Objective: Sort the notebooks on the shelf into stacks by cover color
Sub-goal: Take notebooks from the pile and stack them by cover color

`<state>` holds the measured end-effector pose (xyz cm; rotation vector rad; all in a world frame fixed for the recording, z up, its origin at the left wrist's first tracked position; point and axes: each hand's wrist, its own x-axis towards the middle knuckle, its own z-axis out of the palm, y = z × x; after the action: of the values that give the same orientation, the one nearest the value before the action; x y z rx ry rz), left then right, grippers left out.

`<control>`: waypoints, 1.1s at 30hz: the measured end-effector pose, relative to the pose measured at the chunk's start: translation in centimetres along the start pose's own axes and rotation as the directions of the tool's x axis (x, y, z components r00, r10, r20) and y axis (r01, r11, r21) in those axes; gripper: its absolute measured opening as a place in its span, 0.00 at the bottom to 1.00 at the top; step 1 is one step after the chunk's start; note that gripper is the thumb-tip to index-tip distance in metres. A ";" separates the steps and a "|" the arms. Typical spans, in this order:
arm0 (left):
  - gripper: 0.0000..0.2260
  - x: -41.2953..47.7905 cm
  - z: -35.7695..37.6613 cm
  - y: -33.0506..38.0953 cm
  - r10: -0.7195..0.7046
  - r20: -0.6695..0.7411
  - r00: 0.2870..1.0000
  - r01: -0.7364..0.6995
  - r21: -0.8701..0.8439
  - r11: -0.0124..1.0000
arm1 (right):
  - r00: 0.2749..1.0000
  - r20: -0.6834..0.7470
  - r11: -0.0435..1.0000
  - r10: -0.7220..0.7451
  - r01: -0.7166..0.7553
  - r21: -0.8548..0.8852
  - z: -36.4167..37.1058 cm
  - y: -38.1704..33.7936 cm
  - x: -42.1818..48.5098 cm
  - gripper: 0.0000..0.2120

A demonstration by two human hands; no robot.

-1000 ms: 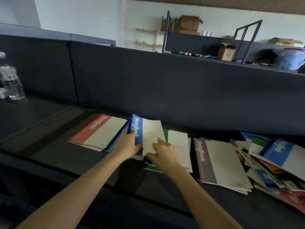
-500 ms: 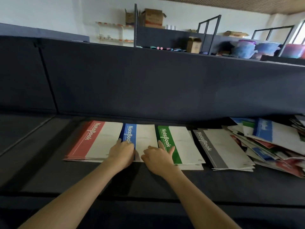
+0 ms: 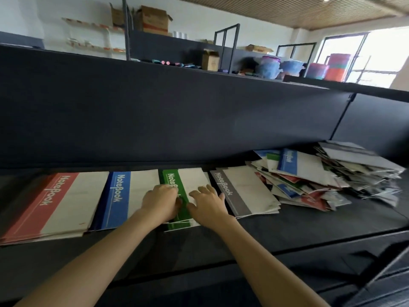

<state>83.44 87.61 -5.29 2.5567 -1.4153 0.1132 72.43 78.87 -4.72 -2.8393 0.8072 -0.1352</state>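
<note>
left hand (image 3: pixel 160 202) and right hand (image 3: pixel 209 206) hide middle of green stack (image 3: pixel 171 179); right hand flat, fingers spread; left hand grip unclear, blurred.

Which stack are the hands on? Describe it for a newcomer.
On the dark shelf, left of the messy pile, sit four neat stacks. The third from the left, under the left hand and right hand, is the green stack. Only its cover band is green.

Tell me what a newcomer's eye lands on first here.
Four neat notebook stacks lie in a row on the dark shelf: red stack, blue stack, green stack, grey stack, left to right. The left hand and right hand rest on the green stack. Right of the grey stack sprawls a jumbled pile of mixed notebooks.
</note>
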 end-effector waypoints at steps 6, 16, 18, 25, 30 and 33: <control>0.14 3.4 1.8 7.6 0.112 -0.002 0.994 -0.112 -0.025 0.993 | 0.992 -0.075 0.995 0.104 -0.104 0.008 -2.5 8.7 -0.7 0.19; 0.15 9.0 3.0 21.2 0.223 -0.202 0.954 -0.275 -0.288 0.917 | 0.913 -0.344 0.974 0.220 -0.222 0.033 -7.4 22.4 -1.9 0.18; 0.15 10.0 3.0 23.9 0.214 -0.235 0.948 -0.291 -0.371 0.882 | 0.908 -0.348 0.970 0.231 -0.245 0.005 -8.3 24.7 -2.2 0.19; 0.16 13.9 3.4 30.1 -0.071 -0.009 0.997 0.056 -0.529 0.847 | 0.943 -0.213 0.962 0.255 -0.270 -0.043 -9.5 29.8 -3.1 0.16; 0.05 15.6 4.0 31.5 -0.282 0.062 0.958 0.240 -0.712 0.660 | 0.959 -0.232 0.971 0.164 -0.198 -0.132 -9.7 30.8 -3.8 0.16; 0.04 16.3 3.4 31.4 -0.420 0.189 0.887 0.318 -0.912 0.260 | 0.956 -0.250 0.978 0.155 -0.184 -0.094 -9.9 31.5 -4.2 0.16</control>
<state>65.50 57.18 -1.03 1.7077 -0.4525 -0.5212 51.38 53.23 -1.60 -2.8800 1.1403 -0.4302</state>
